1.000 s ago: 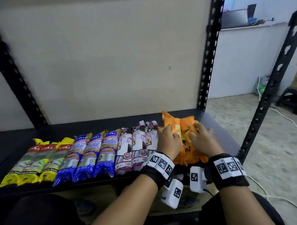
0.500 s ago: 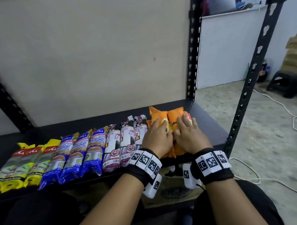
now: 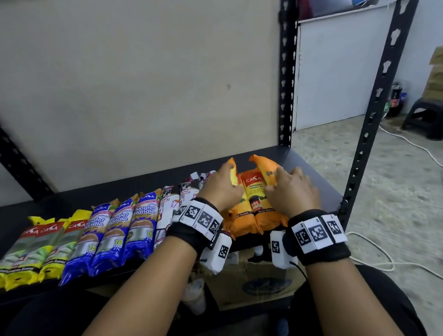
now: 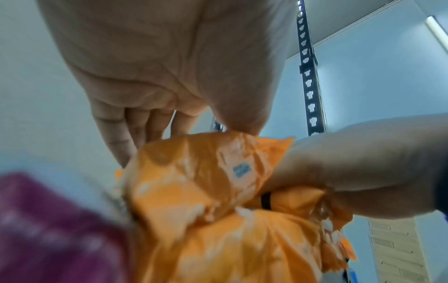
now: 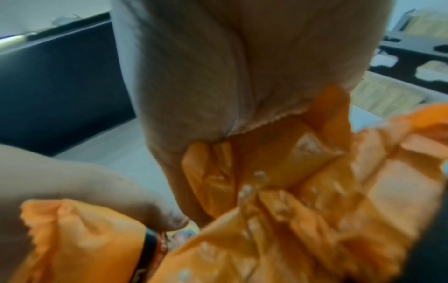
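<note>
**Shelf-stocking scene, head view.** A black shelf board (image 3: pixel 314 172) is shown bearing one row of garbage-bag packs laid side by side. Yellow packs (image 3: pixel 31 248) lie at the shelf's left end. Blue Singlet Handle packs (image 3: pixel 121 227) come next, then white-and-purple packs (image 3: pixel 169 206) toward its middle. Three orange packs lie near its right end.

The left orange pack (image 3: pixel 232 173) is pinched near its top between the thumb and fingers of the left hand (image 3: pixel 220 190). The right orange pack (image 3: pixel 263 169) is gripped in the same way by the curled fingers of the right hand (image 3: pixel 294 194). Both tops are raised and parted, so the middle orange pack (image 3: pixel 254 194) is exposed lying flat on the shelf between them.

The other three colour groups are judged to be already in order. What appears to be left is for the two held packs to be laid flat and squared against their neighbours.
</note>
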